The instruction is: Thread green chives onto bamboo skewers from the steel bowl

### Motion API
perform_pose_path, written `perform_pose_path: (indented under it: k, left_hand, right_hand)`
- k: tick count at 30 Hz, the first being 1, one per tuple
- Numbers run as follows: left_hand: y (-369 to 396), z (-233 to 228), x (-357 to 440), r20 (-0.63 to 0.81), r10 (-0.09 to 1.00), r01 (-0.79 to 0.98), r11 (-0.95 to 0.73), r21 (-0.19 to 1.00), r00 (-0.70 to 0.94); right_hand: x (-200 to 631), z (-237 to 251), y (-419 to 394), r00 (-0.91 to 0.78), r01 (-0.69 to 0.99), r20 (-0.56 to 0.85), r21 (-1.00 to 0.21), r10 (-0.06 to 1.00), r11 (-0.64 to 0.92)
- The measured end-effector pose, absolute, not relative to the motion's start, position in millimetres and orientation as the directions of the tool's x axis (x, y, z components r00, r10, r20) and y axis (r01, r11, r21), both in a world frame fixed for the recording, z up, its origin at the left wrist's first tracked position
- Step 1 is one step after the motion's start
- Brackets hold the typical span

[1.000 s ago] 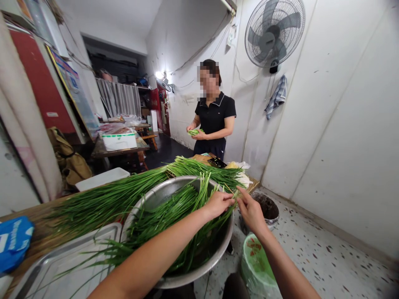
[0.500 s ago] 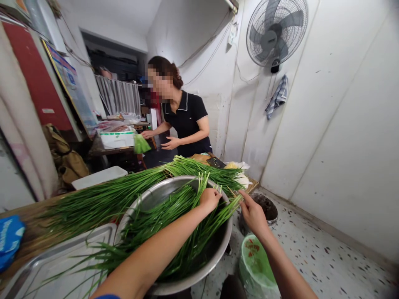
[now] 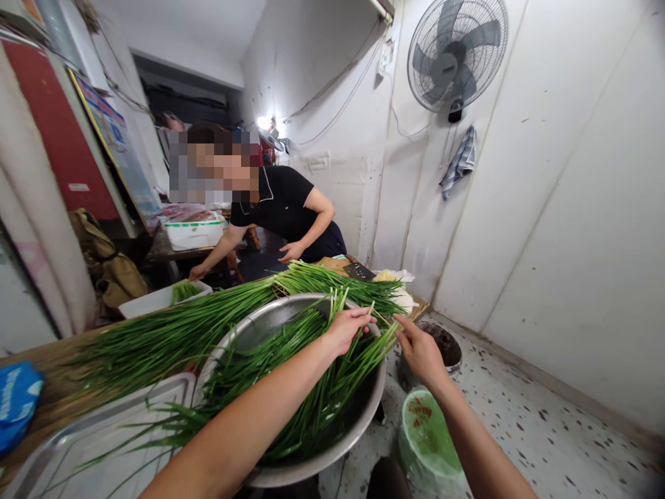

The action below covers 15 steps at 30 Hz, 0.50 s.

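Observation:
Long green chives [image 3: 291, 360] fill a wide steel basin [image 3: 382, 405], their leaves hanging over its left rim. Above the basin's right part, my left hand [image 3: 349, 331] is closed with its fingertips pinching pale chive stems. My right hand [image 3: 423, 355], just outside the right rim, grips the pale ends of a small bunch of chives [image 3: 377, 346] whose leaves trail back into the basin. The fingertips of both hands are close together but apart. A large pile of chives [image 3: 176, 329] lies on the wooden table behind the basin.
Across the table a co-worker in a black shirt [image 3: 291, 197] reaches into a white tray [image 3: 148, 301] holding cut greens. A metal tray [image 3: 39, 457] sits left of the basin. On the floor at right stand a green-lined bin [image 3: 431, 436] and a dark bucket [image 3: 441, 346].
My left hand has shifted slightly right, towards my right hand. The co-worker has bent down to the left, and the greens they held are now in the white tray.

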<state>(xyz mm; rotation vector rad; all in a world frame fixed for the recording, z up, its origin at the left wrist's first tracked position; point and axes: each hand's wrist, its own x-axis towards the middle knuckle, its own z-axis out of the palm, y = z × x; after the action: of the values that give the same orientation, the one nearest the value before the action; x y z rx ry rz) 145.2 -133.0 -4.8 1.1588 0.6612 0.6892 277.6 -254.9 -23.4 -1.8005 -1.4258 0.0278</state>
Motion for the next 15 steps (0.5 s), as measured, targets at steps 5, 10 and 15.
perform_pose_path:
  k: [5,10,15]
  left_hand:
    - [-134.9,-3.4,146.5,-0.137,0.772,-0.128,0.272,0.954,0.62]
    - [-134.1,-4.8,146.9,-0.134,0.776,-0.128,0.266,0.955,0.616]
    - [-133.8,-5.7,147.0,-0.133,0.763,-0.133,0.275,0.952,0.632]
  right_hand:
    - [279.0,-23.1,-255.7,0.355,0.809,0.437,-0.586,0.826,-0.038]
    - [277.7,-23.0,-257.1,0.358,0.809,0.447,-0.587,0.82,-0.033]
    - [276.3,-22.0,-258.1,0.362,0.811,0.451,-0.585,0.816,-0.036]
